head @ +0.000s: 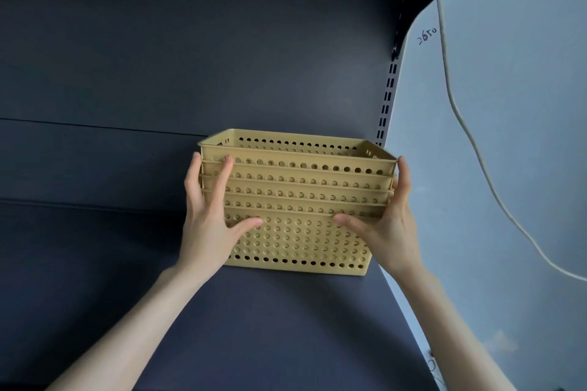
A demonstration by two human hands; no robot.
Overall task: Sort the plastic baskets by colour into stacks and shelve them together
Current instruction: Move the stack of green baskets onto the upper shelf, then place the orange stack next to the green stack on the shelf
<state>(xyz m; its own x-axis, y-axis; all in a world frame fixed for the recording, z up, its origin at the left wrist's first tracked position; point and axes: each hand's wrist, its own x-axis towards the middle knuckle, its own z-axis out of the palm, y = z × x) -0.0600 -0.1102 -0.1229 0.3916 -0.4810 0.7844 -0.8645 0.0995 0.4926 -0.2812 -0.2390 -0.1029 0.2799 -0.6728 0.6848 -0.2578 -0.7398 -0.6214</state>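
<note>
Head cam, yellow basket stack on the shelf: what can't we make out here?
- Stack base: its front wall hides whether it rests on the shelf.
- Left hand and right hand fingertips: hidden behind the stack's sides.
- Other colours: none in frame.
- Handwriting on the side panel: too small to read for certain.

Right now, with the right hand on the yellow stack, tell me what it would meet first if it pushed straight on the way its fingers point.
The right hand would likely meet the dark back panel behind the stack of yellow baskets; depth is unclear.
</note>
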